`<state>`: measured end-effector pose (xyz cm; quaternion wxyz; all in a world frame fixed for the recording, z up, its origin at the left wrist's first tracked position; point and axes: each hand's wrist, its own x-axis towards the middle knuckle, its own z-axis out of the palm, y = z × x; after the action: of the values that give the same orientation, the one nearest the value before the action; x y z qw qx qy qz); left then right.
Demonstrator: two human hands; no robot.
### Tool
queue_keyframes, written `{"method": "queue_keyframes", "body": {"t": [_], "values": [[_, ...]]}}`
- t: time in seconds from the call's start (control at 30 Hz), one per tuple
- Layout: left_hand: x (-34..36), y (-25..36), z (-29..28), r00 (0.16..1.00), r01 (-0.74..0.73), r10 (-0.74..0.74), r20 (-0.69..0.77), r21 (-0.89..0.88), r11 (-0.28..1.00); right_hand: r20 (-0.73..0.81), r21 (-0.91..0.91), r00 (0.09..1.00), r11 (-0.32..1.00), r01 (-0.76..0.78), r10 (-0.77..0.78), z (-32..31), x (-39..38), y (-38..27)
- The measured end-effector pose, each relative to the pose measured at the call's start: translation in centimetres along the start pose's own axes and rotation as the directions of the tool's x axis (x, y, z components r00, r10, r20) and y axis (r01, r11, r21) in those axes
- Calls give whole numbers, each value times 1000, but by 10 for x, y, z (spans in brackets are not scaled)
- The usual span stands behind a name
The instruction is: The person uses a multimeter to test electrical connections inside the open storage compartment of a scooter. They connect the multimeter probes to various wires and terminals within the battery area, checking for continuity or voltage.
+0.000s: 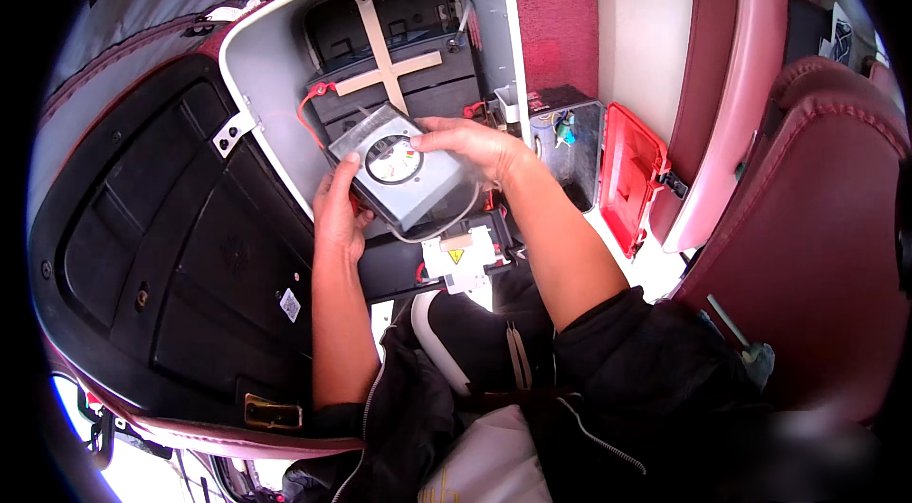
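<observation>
Grey dial meter (423,193) sits clamped between left hand (338,208) and right hand (478,148), at the open compartment (274,144); reading it seems the step, and moving it calls for minding the cable (446,234) below.

I make out a yellow lightning-bolt warning triangle (456,257) on the white cover (465,279), a square-code label (290,304) on the black panel (204,246), and a dial (392,165) on the grey meter (423,191), its markings too small to read.
</observation>
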<state>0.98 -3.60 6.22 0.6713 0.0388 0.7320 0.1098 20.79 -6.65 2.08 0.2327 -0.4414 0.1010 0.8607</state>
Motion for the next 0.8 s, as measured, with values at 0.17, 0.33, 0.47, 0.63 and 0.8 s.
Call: {"method": "queue_keyframes", "body": {"t": [0.17, 0.33, 0.47, 0.63, 0.8], "values": [[17, -11, -11, 999, -23, 15, -38, -223, 975, -72, 281, 985, 944, 170, -156, 14, -2, 31], [19, -19, -13, 975, 45, -17, -223, 117, 992, -115, 413, 993, 910, 27, 23, 8, -9, 30], [8, -7, -10, 999, 45, -47, -20, -102, 994, -155, 359, 986, 933, -6, 66, 11, -8, 35], [1, -4, -10, 976, 66, -55, 211, -48, 997, -163, 383, 983, 923, -14, 83, 12, -10, 33], [-1, -1, -3, 954, -139, 144, 262, -39, 990, -85, 325, 976, 921, 217, -200, 3, 4, 37]]}}
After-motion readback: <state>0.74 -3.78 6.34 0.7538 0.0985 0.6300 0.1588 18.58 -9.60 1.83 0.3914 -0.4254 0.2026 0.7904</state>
